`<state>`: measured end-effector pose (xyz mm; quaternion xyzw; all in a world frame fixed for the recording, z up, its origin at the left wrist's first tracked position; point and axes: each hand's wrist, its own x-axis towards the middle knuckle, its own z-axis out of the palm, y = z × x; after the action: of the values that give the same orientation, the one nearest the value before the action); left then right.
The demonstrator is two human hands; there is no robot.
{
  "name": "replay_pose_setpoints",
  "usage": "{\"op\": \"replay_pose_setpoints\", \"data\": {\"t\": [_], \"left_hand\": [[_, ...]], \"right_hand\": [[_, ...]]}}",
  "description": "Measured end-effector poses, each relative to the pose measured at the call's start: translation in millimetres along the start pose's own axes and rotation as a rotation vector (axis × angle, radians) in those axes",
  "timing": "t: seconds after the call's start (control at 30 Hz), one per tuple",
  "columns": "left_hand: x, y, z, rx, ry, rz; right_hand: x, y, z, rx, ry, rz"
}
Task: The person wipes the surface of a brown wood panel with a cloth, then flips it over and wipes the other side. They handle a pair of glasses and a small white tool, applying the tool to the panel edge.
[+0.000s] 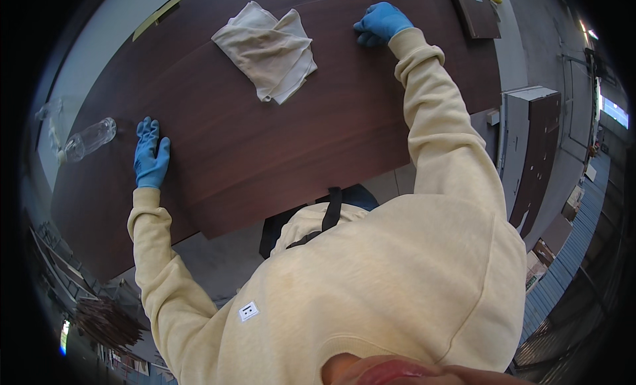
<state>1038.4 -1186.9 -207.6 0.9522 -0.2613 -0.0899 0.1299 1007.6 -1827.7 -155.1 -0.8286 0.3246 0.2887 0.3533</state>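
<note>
My left hand [152, 154], in a blue glove, lies on the dark brown wooden tabletop [218, 160] with its fingers stretched out and nothing in it. Just left of it is a clear bottle [91, 139]. Farther off, my right hand [382, 23], gloved in blue too, rests on the board at the upper right. Its fingers are curled in; whether anything is inside them is hidden. Between the hands, toward the far side, a folded off-white cloth [268, 50] with brownish stains lies apart from both.
A brown panel piece [474, 11] lies at the far right corner. On the right stands a brown and white cabinet-like stack [532, 146]. Behind on the left is a pile of thin brown strips [106, 324]. A yellow-green strip [162, 14] runs along the far left edge.
</note>
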Motion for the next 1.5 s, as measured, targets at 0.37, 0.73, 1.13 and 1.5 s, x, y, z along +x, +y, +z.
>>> {"op": "replay_pose_setpoints", "data": {"t": [0.37,0.73,1.13,1.5], "left_hand": [[-2,-2,5,-0.02,0.037,0.047],[1,2,9,-0.056,0.081,0.069],[-1,-7,8,-0.059,0.068,0.067],[2,-1,12,-0.039,0.102,0.075]], "right_hand": [[-7,9,-12,-0.174,0.113,0.056],[-34,-3,45,-0.289,0.725,-0.322],[-75,-110,274,-0.545,0.515,-1.17],[-29,-25,174,-0.391,0.913,-0.683]]}}
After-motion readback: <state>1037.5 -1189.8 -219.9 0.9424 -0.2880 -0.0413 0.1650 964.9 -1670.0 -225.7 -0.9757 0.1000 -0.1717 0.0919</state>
